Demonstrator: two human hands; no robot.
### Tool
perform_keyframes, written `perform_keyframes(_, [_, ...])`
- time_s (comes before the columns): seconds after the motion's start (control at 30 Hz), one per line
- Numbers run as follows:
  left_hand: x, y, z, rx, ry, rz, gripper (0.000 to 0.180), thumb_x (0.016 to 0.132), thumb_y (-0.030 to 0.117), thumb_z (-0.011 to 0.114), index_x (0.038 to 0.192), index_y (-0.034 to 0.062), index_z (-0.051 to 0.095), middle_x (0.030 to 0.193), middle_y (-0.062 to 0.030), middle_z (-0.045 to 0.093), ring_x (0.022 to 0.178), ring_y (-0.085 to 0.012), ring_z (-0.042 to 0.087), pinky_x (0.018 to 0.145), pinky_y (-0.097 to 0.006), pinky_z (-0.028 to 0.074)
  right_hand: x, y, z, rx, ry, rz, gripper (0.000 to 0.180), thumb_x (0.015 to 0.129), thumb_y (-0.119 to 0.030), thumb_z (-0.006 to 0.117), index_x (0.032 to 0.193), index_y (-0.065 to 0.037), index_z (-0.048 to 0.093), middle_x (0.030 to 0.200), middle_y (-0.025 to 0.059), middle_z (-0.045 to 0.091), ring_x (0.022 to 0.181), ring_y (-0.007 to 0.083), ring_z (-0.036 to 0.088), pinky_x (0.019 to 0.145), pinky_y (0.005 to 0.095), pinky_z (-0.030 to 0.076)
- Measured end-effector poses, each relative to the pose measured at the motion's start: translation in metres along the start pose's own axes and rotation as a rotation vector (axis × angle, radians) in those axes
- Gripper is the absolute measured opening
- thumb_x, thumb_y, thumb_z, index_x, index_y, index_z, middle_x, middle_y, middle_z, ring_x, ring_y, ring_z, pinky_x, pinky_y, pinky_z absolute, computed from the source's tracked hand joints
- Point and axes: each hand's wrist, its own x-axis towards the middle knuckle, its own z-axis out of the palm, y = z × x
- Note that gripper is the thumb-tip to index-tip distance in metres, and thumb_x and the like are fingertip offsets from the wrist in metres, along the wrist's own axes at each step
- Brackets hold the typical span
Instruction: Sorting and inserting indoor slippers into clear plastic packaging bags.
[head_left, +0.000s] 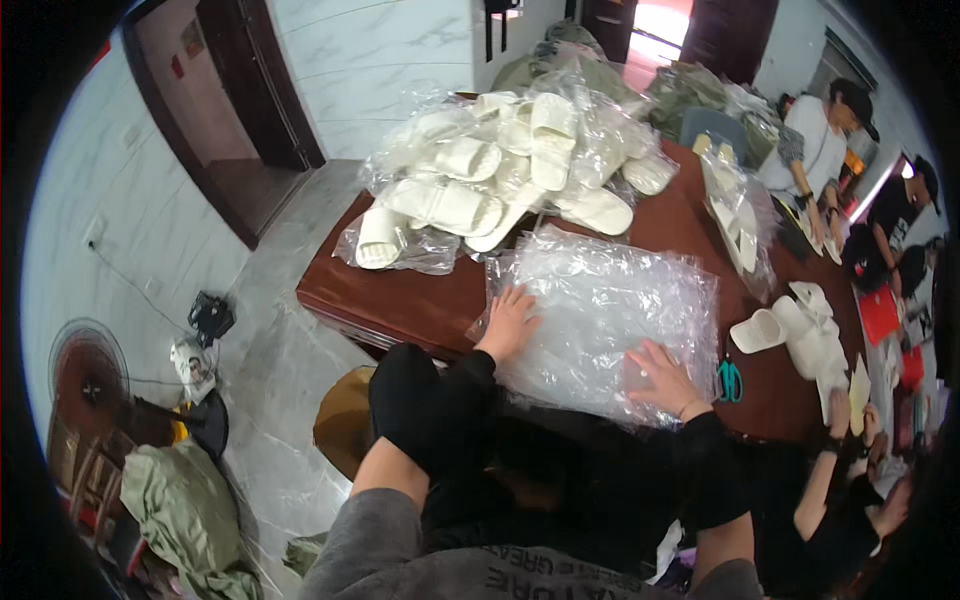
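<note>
Teal scissors (pixel 731 379) beside clear bags (pixel 612 300).

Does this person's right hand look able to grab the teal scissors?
Likely yes: the right hand is spread on the plastic, the scissors lie just to its right, and only the plastic's edge comes between.

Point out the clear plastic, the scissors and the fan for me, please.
Plastic (pixel 612 292): head view, middle of its upper surface.
Scissors (pixel 730 380): head view, on the teal handles.
Fan (pixel 92 388): head view, centre of its round front.
</note>
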Motion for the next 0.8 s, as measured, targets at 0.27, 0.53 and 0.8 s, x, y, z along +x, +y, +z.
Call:
perform_keyframes(0.27, [0.05, -0.093, -0.13, 0.488, 0.143, -0.287, 0.045, 0.083, 0.012, 0.074, 0.126, 0.014, 0.062, 0.129, -0.0086, 0.062, 0.128, -0.0382, 0.054, 0.098, -0.054, 0.052, 0.01, 0.0, 0.002, 0.044, -0.014, 0.013, 0.087, 0.081, -0.04, 0.084, 0.157, -0.026, 0.044, 0.168, 0.017, 0.028, 0.155, 0.0457, 0.023, 0.124, 0.055, 0.028])
perform_keyframes(0.53, [0.005, -0.18, -0.201, 0.148, 0.1, -0.088, 0.017, 0.089, 0.01, 0.065, 0.105, 0.0038, 0.065, 0.106, -0.0165, 0.067, 0.108, -0.0398, 0.062, 0.09, -0.048, 0.052, 0.016, -0.008, 0.003, 0.01, 0.0, 0.042, 0.089, 0.08, -0.037, 0.085, 0.157, -0.022, 0.044, 0.167, 0.018, 0.029, 0.154, 0.0445, 0.024, 0.124, 0.0522, 0.027])
perform_keyframes(0.8, [-0.1, -0.155, -0.247, -0.505, 0.681, -0.761, 0.059, 0.091, 0.047, 0.072, 0.132, 0.0071, 0.059, 0.129, -0.0102, 0.06, 0.116, -0.0279, 0.06, 0.092, -0.04, 0.05, 0.007, -0.011, 0.0, 0.056, 0.005, 0.06, 0.087, 0.081, -0.035, 0.085, 0.157, -0.023, 0.045, 0.167, 0.019, 0.029, 0.155, 0.044, 0.024, 0.125, 0.0505, 0.026])
